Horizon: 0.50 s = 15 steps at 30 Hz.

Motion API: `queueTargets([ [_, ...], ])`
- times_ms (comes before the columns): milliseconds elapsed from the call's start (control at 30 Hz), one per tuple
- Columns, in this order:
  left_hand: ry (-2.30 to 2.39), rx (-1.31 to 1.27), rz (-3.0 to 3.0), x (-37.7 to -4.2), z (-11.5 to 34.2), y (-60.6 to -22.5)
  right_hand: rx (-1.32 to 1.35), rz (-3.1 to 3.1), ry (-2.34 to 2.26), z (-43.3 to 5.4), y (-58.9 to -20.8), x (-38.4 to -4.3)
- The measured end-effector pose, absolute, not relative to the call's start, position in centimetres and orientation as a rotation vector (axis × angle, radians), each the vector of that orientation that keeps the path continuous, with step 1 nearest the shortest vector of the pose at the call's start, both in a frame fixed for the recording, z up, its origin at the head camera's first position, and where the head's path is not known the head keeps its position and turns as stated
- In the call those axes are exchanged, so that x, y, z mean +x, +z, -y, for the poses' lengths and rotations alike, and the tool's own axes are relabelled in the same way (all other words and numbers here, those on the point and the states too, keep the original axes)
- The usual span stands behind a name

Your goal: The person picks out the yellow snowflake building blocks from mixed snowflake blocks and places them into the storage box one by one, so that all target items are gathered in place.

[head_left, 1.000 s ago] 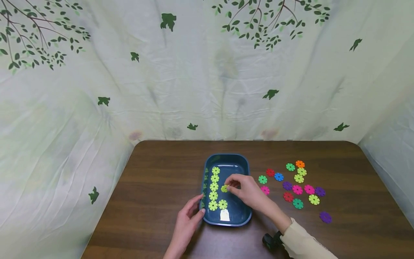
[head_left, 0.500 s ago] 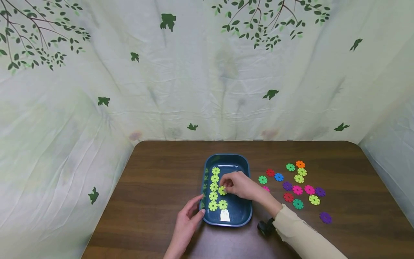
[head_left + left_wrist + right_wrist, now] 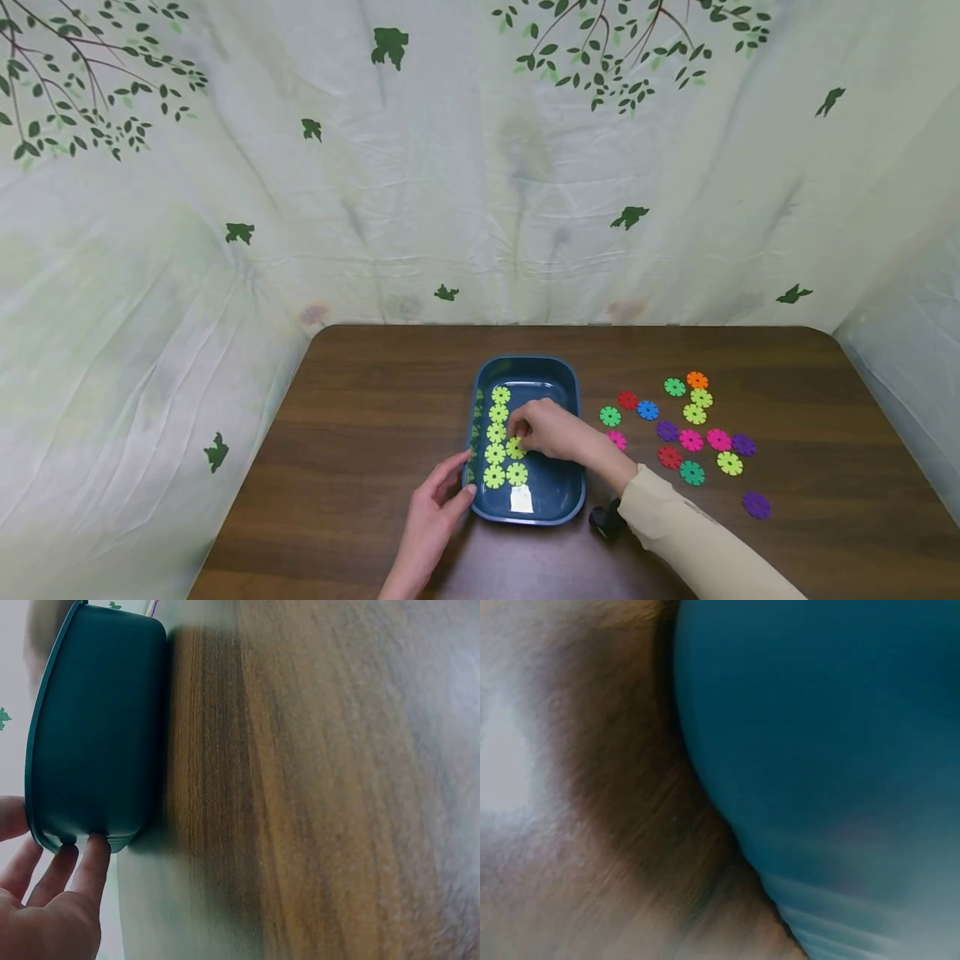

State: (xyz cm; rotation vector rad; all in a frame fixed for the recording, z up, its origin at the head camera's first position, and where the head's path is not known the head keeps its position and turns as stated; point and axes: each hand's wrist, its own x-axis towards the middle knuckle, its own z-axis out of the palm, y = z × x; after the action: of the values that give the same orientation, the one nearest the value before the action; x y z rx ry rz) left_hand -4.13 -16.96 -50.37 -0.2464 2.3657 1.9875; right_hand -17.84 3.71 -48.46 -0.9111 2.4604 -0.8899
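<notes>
A dark blue tray holds several yellow-green flower-shaped discs. Most form a column along its left side, with one disc beside the lowest of them. My left hand holds the tray's left edge; in the left wrist view, its fingers press the outer wall near the rim. Over the tray, my right hand pinches a yellow-green flower disc low beside the column, partly covered by the fingertips. The right wrist view shows only the tray's outer wall and tabletop, no fingers.
Right of the tray, several loose flower discs in red, blue, green, purple, pink, orange and yellow-green lie on the brown table. One purple disc lies apart, nearer the front. A patterned cloth hangs behind the table.
My right hand has moved left and slightly nearer, bringing the yellow-green disc beside the column, just above the lone disc. The left hand and tray have stayed put.
</notes>
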Motion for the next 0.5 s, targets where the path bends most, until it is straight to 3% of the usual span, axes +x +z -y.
queueTargets([
  [500,1.992,-0.255,-2.360,-4.09,16.89,-50.23,-0.891,-2.444,-0.872,-3.38,-48.90,-18.24],
])
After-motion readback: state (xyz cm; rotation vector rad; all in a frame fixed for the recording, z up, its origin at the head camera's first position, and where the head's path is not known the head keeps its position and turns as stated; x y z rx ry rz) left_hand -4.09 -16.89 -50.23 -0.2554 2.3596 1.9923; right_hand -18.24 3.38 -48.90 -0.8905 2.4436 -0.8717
